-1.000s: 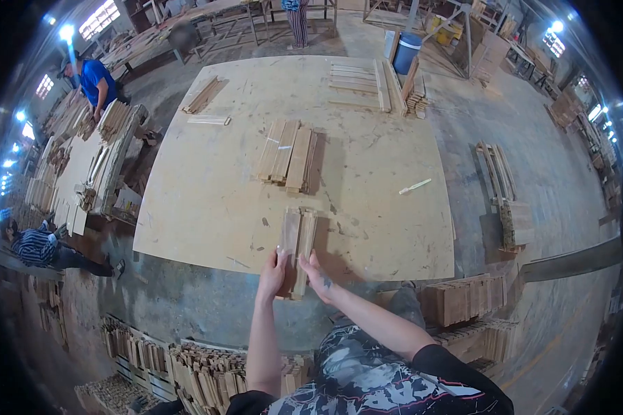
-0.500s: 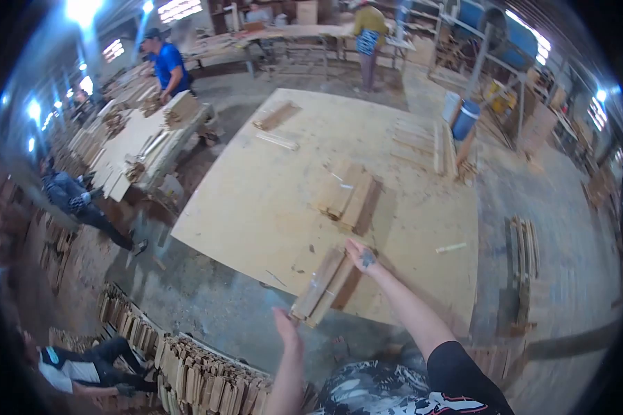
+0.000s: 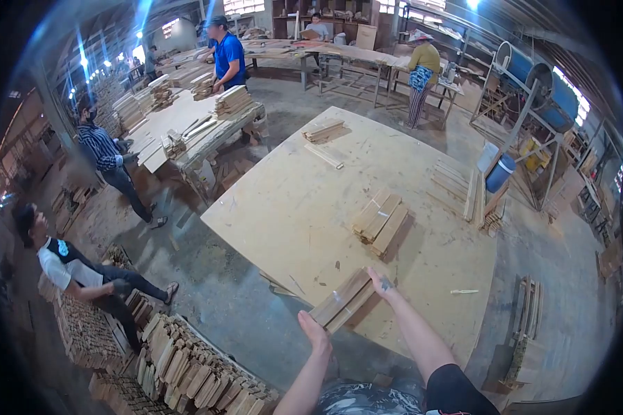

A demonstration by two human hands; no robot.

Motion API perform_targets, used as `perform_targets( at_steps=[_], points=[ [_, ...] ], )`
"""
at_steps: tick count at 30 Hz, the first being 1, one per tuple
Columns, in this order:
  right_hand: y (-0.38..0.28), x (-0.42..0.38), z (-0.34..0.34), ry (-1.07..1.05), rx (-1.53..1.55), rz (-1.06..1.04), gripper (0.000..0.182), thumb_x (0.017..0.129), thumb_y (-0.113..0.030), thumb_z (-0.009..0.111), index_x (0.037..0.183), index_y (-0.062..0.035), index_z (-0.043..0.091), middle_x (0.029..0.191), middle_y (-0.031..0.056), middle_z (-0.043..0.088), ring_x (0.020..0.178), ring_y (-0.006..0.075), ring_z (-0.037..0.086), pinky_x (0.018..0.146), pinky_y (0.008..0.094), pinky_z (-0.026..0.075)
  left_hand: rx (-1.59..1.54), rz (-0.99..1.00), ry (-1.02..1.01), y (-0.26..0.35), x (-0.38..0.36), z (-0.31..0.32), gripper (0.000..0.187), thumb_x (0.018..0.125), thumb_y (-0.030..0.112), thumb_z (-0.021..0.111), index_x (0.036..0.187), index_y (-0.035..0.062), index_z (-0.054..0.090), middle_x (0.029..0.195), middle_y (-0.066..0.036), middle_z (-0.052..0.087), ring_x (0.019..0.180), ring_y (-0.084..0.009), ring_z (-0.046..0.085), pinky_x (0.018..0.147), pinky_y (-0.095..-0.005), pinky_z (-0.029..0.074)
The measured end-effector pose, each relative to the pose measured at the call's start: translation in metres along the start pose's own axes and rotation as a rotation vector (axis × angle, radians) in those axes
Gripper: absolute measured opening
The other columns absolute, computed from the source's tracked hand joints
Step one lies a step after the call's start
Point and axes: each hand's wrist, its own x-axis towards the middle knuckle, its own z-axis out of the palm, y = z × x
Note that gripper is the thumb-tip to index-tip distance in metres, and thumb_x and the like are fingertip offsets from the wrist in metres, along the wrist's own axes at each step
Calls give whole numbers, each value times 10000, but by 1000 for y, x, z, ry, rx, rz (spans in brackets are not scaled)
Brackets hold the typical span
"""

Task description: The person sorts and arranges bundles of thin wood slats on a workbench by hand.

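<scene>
Near the front edge of the large pale board (image 3: 277, 200), a bundle of wooden slats (image 3: 340, 302) lies between my hands. My left hand (image 3: 316, 333) presses on its near end, palm inward. At the far end, my right hand (image 3: 381, 282) touches the slats with its tattooed back partly showing. Both hands grip the bundle from its two ends. Just beyond is a second, wider stack of slats (image 3: 381, 221) resting on the board.
More slats (image 3: 323, 130) lie at the board's far corner and others (image 3: 457, 187) at its right. A blue bucket (image 3: 500, 173) stands behind them. Co-workers (image 3: 230, 59) are at tables; one person (image 3: 83, 273) sits at the left by piled wood (image 3: 194, 366).
My left hand has come up against the near end of the bundle, from which it was apart. The view has shifted, showing more of the room and the seated person.
</scene>
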Motion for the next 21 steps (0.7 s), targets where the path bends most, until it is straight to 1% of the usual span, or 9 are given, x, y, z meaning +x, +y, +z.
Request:
perform_targets(
  at_steps=[4, 6, 7, 9, 12, 14, 15, 18, 21],
  points=[
    [4, 4, -7, -70, -16, -2, 730, 988, -565, 390, 1418, 21, 449, 1469, 181, 459, 1382, 281, 404, 1135, 348, 296, 0, -28, -25, 5, 1, -2, 695, 1038, 499, 327, 1494, -20, 248, 1544, -180, 268, 1425, -293, 275, 1157, -372, 225],
    [23, 18, -7, -12, -19, 32, 720, 996, -545, 392, 1423, 34, 432, 1473, 189, 449, 1384, 283, 399, 1137, 355, 296, -16, -50, -85, 10, 4, -8, 697, 1033, 490, 353, 1487, -27, 248, 1540, -185, 271, 1424, -303, 272, 1157, -382, 224],
    [36, 28, -4, 15, -21, 48, 715, 1000, -534, 393, 1426, 40, 424, 1476, 192, 444, 1385, 284, 397, 1137, 358, 295, 160, 91, -16, 19, 4, -10, 683, 1026, 486, 374, 1470, -25, 288, 1510, -190, 320, 1400, -304, 314, 1141, -383, 253],
    [41, 10, -10, 85, 28, 81, 735, 988, -567, 393, 1459, -4, 355, 1507, 177, 379, 1405, 289, 349, 1135, 420, 273, 515, 366, 134, 50, 0, -10, 656, 1011, 477, 416, 1436, -21, 368, 1449, -199, 417, 1350, -305, 399, 1109, -386, 310],
    [22, -65, 9, 135, 321, 187, 781, 969, -616, 394, 1510, -70, 253, 1554, 153, 282, 1435, 296, 278, 1131, 513, 239, 673, 469, -224, 103, 6, 7, 586, 983, 466, 483, 1321, -12, 515, 1251, -200, 588, 1206, -314, 550, 1018, -394, 413],
    [13, -101, 40, 73, 519, 257, 821, 957, -649, 395, 1544, -114, 185, 1586, 138, 216, 1455, 300, 231, 1129, 575, 216, 859, 426, -528, 90, 38, 35, 539, 989, 469, 470, 1236, 2, 578, 1154, -205, 638, 1132, -332, 593, 975, -400, 441],
    [14, -111, 52, 33, 608, 277, 844, 951, -665, 395, 1561, -136, 151, 1602, 130, 184, 1465, 303, 207, 1127, 606, 205, 951, 399, -686, 84, 48, 50, 524, 991, 470, 464, 1194, 10, 609, 1106, -207, 662, 1095, -341, 615, 953, -402, 455],
    [33, -92, 72, -246, 853, 202, 914, 901, -750, 382, 1564, -222, 39, 1614, 109, 107, 1474, 327, 158, 1065, 720, 176, 1145, 214, -968, 101, 43, 87, 537, 984, 483, 474, 1179, 1, 611, 1081, -221, 672, 1074, -358, 622, 934, -410, 465],
    [15, -99, 79, -216, 876, 209, 928, 903, -749, 381, 1556, -225, -19, 1612, 103, 102, 1472, 338, 156, 1077, 689, 209, 1247, 281, -876, 69, 63, 96, 541, 984, 491, 469, 1139, -6, 614, 1082, -242, 663, 1036, -368, 627, 902, -419, 476]
  ],
)
